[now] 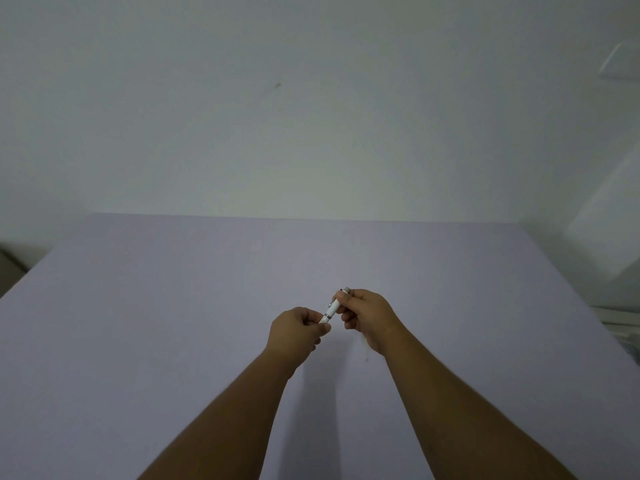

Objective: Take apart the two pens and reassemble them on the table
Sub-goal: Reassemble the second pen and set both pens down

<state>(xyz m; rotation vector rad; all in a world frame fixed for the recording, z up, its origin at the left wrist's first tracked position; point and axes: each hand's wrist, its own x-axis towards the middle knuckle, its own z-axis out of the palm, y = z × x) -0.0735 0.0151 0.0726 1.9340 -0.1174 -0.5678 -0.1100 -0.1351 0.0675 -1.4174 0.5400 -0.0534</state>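
- Two bare forearms enter from the bottom edge and reach forward, drawing closer together as they go out over the worktop [138, 306], a plain pale lilac surface.
- The left hand [294, 332] is curled, its back turned up toward the camera, thumb and fingers pressed together around the lower end of a white pen [329, 310].
- The right hand [367, 315] sits just beyond and to the right of the left one, also curled, with its fingers pinching the upper end of the same pen.
- The pen runs on a slant between the two hands, low at the left hand and rising toward the right hand; its short white middle stretch is the only part in plain sight.
- A thin dark ring crosses the pen body near the left hand's fingertips, and a small grey end pokes out above the right hand's fingers.
- The pen is held up off the worktop, above its middle; whether it is in one piece or already partly pulled apart is too small to tell.
- A faint, blurred streak lies on the worktop just under the right wrist; what it is cannot be made out.
- The far edge of the worktop meets a plain white wall [311, 116], which fills the upper half of the view.
- At the far right, beside the worktop, pale shapes stand against the wall, too dim to identify.
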